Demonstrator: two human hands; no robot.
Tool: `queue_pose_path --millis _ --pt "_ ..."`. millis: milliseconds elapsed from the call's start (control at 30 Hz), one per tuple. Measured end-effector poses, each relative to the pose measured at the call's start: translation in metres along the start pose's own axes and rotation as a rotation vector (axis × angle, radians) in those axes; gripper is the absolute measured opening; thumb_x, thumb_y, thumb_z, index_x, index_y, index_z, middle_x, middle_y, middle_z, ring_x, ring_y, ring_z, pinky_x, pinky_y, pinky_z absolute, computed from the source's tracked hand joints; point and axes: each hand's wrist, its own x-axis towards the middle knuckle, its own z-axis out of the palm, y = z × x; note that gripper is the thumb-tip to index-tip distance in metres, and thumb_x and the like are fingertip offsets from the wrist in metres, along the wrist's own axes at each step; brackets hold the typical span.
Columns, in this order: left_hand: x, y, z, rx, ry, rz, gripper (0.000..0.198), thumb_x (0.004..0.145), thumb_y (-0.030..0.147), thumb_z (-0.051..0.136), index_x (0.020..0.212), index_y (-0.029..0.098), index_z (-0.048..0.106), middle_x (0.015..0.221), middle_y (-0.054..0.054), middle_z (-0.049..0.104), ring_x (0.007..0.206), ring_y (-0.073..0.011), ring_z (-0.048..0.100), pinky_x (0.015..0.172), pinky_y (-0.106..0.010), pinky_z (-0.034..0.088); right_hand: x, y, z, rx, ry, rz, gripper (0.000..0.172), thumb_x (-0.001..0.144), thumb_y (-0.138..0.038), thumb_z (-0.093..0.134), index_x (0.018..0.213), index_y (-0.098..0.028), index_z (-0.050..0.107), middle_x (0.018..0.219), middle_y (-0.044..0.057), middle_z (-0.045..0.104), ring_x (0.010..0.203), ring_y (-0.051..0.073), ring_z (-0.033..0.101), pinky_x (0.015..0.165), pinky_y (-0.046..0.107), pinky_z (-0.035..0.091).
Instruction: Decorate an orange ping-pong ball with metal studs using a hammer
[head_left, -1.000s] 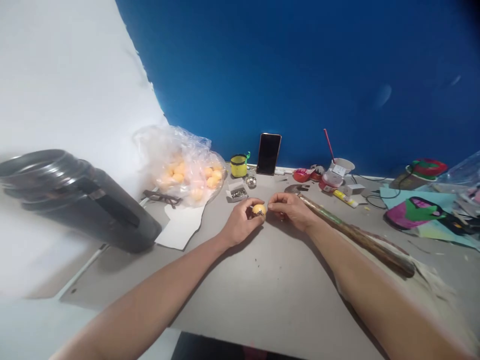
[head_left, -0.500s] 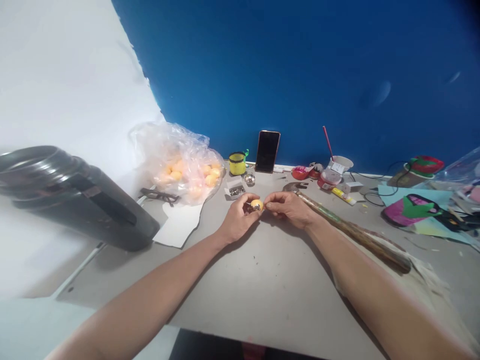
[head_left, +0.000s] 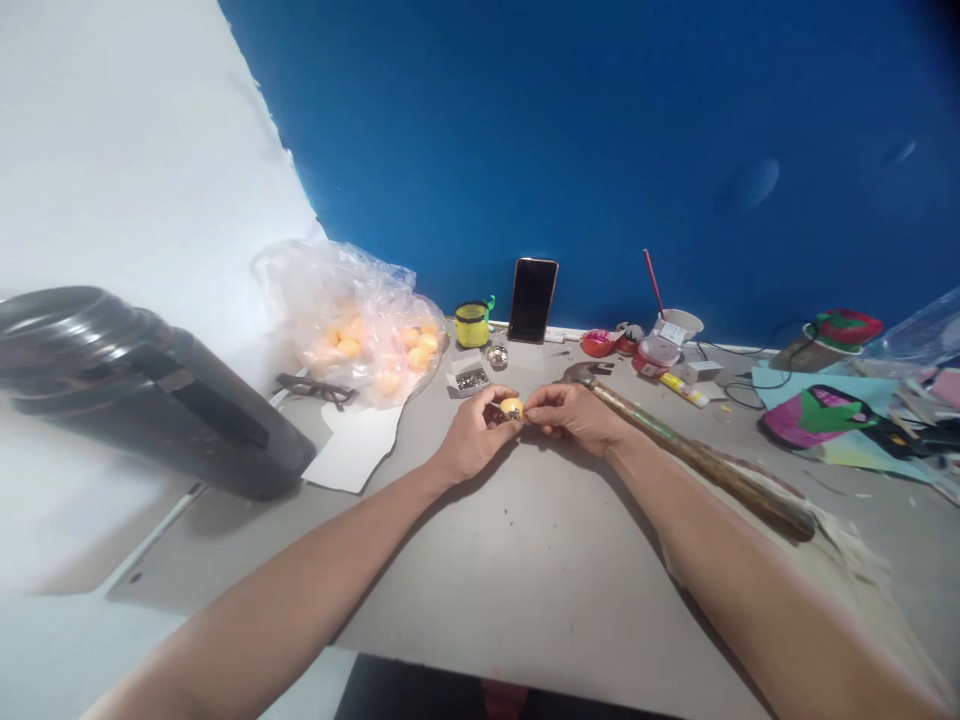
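Observation:
My left hand (head_left: 472, 440) is curled around a small orange ball (head_left: 511, 407) and holds it just above the grey table (head_left: 525, 560). My right hand (head_left: 574, 415) is pinched at the ball's right side, fingertips touching it; what the pinch holds is too small to make out. A small dark patch shows on the ball's near side. Just behind my hands a little white box of silvery bits (head_left: 470, 379) lies open. A hammer (head_left: 690, 455) with a long wooden handle lies on the table under my right forearm.
A clear plastic bag of orange balls (head_left: 352, 335) and a pair of glasses (head_left: 315, 390) lie at the left. A big dark jug (head_left: 142, 390) lies at the far left. A phone (head_left: 533, 300), a yellow cup (head_left: 472, 325) and craft clutter (head_left: 825, 415) line the blue wall.
Both hands stay together on the ball and have shifted slightly; the view has drifted a little. Nothing was picked up or let go.

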Motion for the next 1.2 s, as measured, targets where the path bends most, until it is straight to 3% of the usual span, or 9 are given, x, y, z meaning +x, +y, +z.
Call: queue_pose_path --millis 667,1200 --pt "0.0018 -0.0019 -0.0014 -0.109 -0.02 -0.055 0.035 0.075 0.031 0.077 0.105 0.017 0.065 0.085 -0.003 0.071 0.072 -0.0185 0.066 0.068 -0.032 0.053 0.0012 0.002 0.0027 -0.075 0.025 -0.037 0.034 0.059 -0.038 0.092 0.077 -0.014 0.076 0.059 0.001 0.063 0.053 0.01 0.051 0.049 0.023 0.035" --pt "0.0026 -0.0039 -0.0005 -0.116 0.005 -0.058 0.032 0.072 0.029 0.078 0.1 0.019 0.064 0.08 -0.001 0.069 0.068 -0.0183 0.066 0.066 -0.032 0.054 -0.0001 -0.0002 0.0049 -0.092 0.037 -0.04 0.032 0.059 -0.037 0.091 0.076 -0.014 0.075 0.06 0.001 0.064 0.053 0.01 0.051 0.051 0.024 0.037"
